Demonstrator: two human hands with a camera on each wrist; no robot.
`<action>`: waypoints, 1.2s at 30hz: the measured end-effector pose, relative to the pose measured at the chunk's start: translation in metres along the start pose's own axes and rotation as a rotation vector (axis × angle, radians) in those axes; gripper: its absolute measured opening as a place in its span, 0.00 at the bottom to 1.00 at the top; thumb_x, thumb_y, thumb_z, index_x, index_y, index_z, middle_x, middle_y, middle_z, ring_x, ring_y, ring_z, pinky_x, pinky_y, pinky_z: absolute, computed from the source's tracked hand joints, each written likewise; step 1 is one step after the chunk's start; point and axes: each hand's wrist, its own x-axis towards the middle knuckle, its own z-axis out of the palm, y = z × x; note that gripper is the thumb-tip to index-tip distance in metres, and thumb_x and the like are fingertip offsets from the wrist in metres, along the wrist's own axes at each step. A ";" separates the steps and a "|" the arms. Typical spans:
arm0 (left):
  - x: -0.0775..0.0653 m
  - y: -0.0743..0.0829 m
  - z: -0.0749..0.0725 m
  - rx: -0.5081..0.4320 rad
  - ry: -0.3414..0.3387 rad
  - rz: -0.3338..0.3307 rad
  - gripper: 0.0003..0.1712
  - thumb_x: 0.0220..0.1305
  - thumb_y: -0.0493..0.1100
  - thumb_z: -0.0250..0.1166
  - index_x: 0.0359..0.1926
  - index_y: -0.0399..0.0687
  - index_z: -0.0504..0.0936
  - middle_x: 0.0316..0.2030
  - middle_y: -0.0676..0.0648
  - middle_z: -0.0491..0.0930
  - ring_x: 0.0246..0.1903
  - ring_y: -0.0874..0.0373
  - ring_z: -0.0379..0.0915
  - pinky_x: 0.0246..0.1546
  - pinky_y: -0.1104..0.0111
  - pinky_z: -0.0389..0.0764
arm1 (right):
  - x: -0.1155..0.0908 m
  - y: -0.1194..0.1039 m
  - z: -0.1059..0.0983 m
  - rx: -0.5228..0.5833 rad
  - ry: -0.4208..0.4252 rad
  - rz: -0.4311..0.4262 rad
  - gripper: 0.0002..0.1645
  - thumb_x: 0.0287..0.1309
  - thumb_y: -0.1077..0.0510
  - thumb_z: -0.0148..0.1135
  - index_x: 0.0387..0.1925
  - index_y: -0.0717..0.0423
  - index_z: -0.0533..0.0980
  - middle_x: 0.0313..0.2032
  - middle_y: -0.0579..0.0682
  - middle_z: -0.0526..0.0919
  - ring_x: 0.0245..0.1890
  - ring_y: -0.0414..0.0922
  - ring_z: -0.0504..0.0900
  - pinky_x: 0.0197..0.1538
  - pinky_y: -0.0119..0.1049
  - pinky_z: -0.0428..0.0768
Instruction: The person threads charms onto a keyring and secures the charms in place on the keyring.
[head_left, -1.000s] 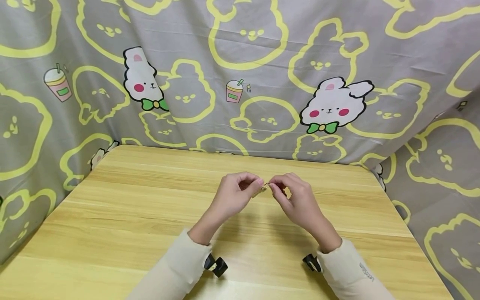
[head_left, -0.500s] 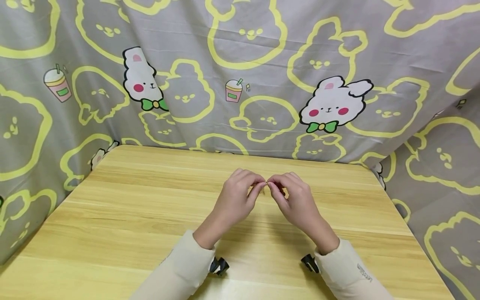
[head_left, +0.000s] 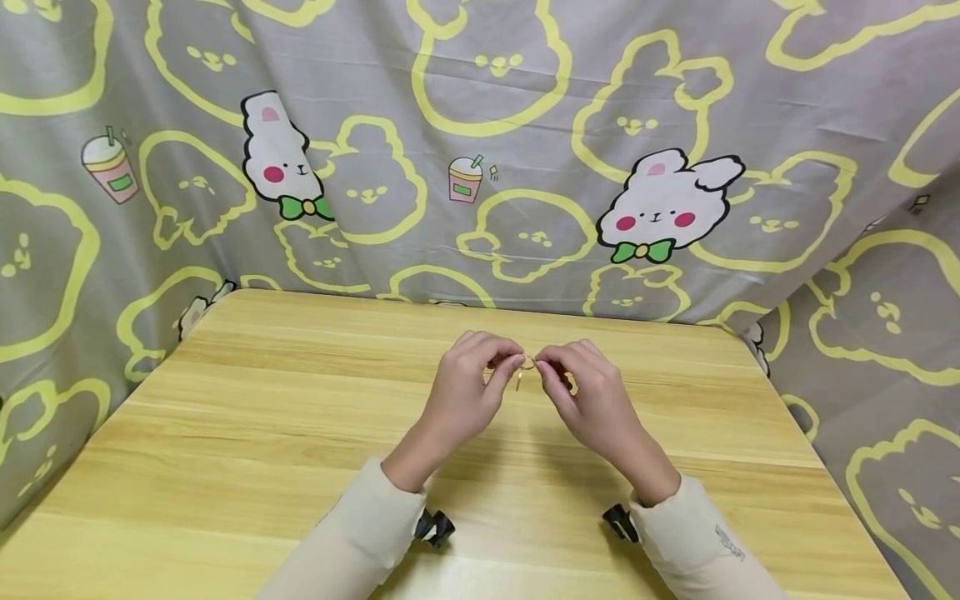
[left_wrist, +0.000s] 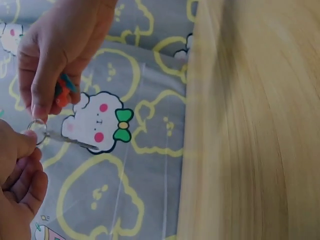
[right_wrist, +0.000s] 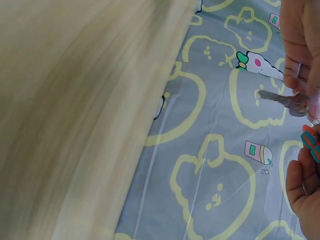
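Observation:
My left hand pinches a metal key ring between thumb and finger, above the table. A key hangs down from the ring, also visible as a small glint in the head view. My right hand has its thumb and finger at the ring's other edge. Within its curled fingers is a small orange and teal trinket, partly hidden by them. Whether the trinket is attached to the ring cannot be made out. In the right wrist view, the key is blurred and the ring mostly lost at the frame's edge.
Under both hands lies a wood-grain table. Behind and beside it hangs a grey curtain with yellow outlines and rabbit prints. A black wrist camera sits on the left cuff, another on the right.
The fingertips came together half a second ago and are now slightly apart, with the ring showing between them. The key now hangs below the left fingertips. The right hand has hardly moved.

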 end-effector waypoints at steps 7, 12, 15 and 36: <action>0.000 -0.005 -0.002 0.300 -0.018 0.267 0.04 0.68 0.35 0.69 0.42 0.40 0.86 0.39 0.46 0.84 0.38 0.53 0.77 0.40 0.71 0.80 | 0.002 -0.002 0.000 -0.056 -0.024 -0.050 0.07 0.59 0.72 0.69 0.37 0.60 0.82 0.29 0.46 0.80 0.29 0.40 0.72 0.31 0.33 0.73; -0.001 -0.008 -0.002 0.419 -0.002 0.394 0.04 0.65 0.31 0.70 0.40 0.40 0.85 0.36 0.47 0.85 0.34 0.55 0.78 0.39 0.71 0.80 | 0.003 -0.005 0.000 -0.053 -0.048 -0.058 0.06 0.59 0.71 0.69 0.37 0.61 0.82 0.30 0.47 0.81 0.29 0.40 0.72 0.31 0.33 0.73; -0.001 -0.010 -0.003 0.390 0.024 0.378 0.04 0.63 0.29 0.70 0.38 0.39 0.86 0.36 0.47 0.86 0.34 0.54 0.79 0.39 0.71 0.81 | 0.002 -0.006 0.001 -0.047 -0.051 -0.050 0.07 0.59 0.71 0.69 0.38 0.61 0.82 0.30 0.47 0.80 0.29 0.40 0.71 0.31 0.33 0.73; -0.001 -0.012 -0.001 0.173 -0.007 0.232 0.02 0.66 0.32 0.69 0.38 0.39 0.87 0.34 0.48 0.87 0.34 0.55 0.80 0.37 0.71 0.82 | 0.001 -0.005 0.003 -0.046 -0.023 -0.043 0.07 0.59 0.72 0.69 0.37 0.61 0.82 0.29 0.46 0.79 0.29 0.40 0.72 0.31 0.33 0.73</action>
